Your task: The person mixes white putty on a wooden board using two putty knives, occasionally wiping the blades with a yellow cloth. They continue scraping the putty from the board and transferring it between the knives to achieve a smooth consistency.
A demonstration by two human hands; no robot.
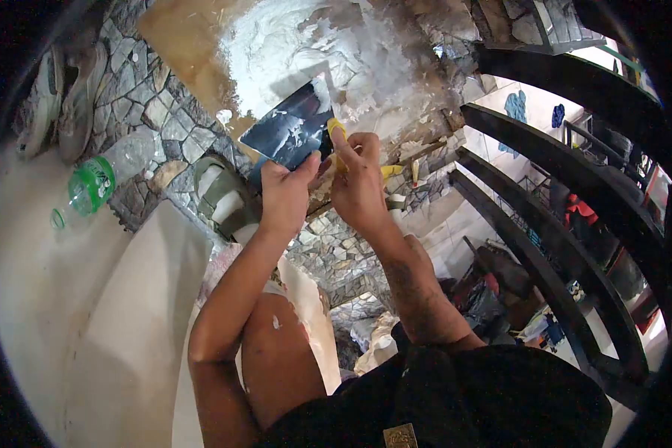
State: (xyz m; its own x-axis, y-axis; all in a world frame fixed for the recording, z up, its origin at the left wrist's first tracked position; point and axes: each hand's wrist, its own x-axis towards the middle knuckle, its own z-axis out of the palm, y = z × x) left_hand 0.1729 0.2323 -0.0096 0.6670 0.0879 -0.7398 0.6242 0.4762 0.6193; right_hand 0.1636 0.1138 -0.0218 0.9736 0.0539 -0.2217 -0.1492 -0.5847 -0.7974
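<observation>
The left hand (284, 196) pinches the near edge of a dark, flat rectangular plate (282, 133); the right hand (360, 183) closes around a slim yellow handle (333, 128) beside it, white paste (269, 56) beyond.

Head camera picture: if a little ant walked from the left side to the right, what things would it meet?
Green-labelled bottle → greenish sandal → left hand → right hand → light-blue cloth → dark-blue cloth.

Tan board (187, 48); white paste (276, 56), perhaps plaster, on top.
</observation>
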